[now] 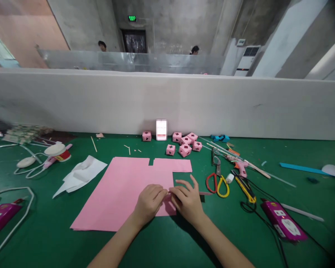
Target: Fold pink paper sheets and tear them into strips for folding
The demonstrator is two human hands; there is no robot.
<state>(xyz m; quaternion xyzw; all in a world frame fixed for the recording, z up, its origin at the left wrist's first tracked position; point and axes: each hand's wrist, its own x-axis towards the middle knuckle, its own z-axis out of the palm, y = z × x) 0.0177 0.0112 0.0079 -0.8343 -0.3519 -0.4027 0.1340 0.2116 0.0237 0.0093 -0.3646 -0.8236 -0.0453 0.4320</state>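
Observation:
A large pink paper sheet [120, 190] lies flat on the green table [44, 238], with a notch cut from its far edge. My left hand [150, 202] rests on the sheet's near right corner, fingers curled and pinching the paper. My right hand [188, 199] meets it fingertip to fingertip at the same corner, thumb and first fingers pressed on the paper, the other fingers spread. A small folded bit of pink paper shows between the two hands.
Several small pink paper cubes [184, 143] sit at the back by a grey wall [167, 104]. Scissors [217, 175], a pink glue gun [240, 167], a yellow cutter [244, 186] and a magenta box [283, 221] lie right. White paper [80, 175], tape [57, 150] and cables lie left.

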